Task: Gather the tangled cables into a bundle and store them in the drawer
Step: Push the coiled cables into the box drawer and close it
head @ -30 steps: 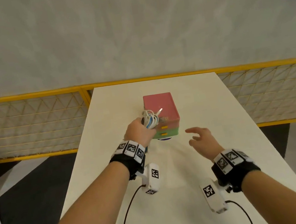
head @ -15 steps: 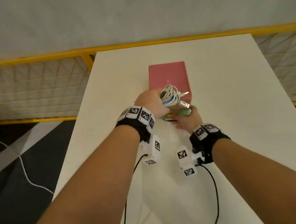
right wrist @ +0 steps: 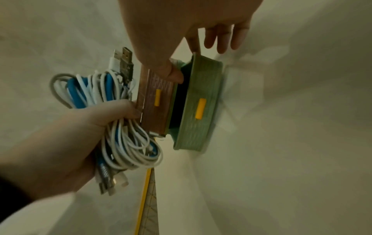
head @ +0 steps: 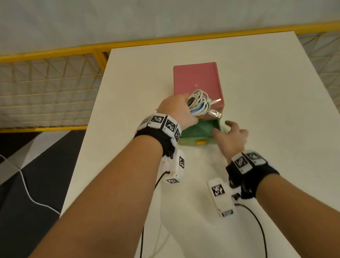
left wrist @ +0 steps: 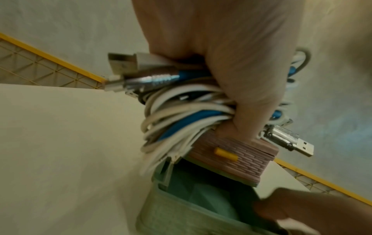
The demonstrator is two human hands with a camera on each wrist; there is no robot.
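Observation:
My left hand (head: 180,110) grips a coiled bundle of white and blue cables (head: 199,103) above the front edge of a small pink-topped drawer unit (head: 195,78). USB plugs stick out of the cable bundle (left wrist: 181,114) on both sides. The bottom green drawer (head: 196,131) with a yellow handle stands pulled out, and its inside looks empty. My right hand (head: 230,136) holds that green drawer (right wrist: 199,111) at its right front corner, thumb (right wrist: 173,73) inside and fingers outside the wall. The pink drawer (right wrist: 155,101) above it is closed.
The unit stands in the middle of a white table (head: 273,112). A yellow mesh fence (head: 36,90) runs behind and beside the table. A white cord (head: 23,181) lies on the dark floor at left. Black cords run from my wrist cameras over the near table edge.
My right hand reached the drawer unit and has pulled the green drawer out toward me. My left hand has kept the cable bundle above the unit's front.

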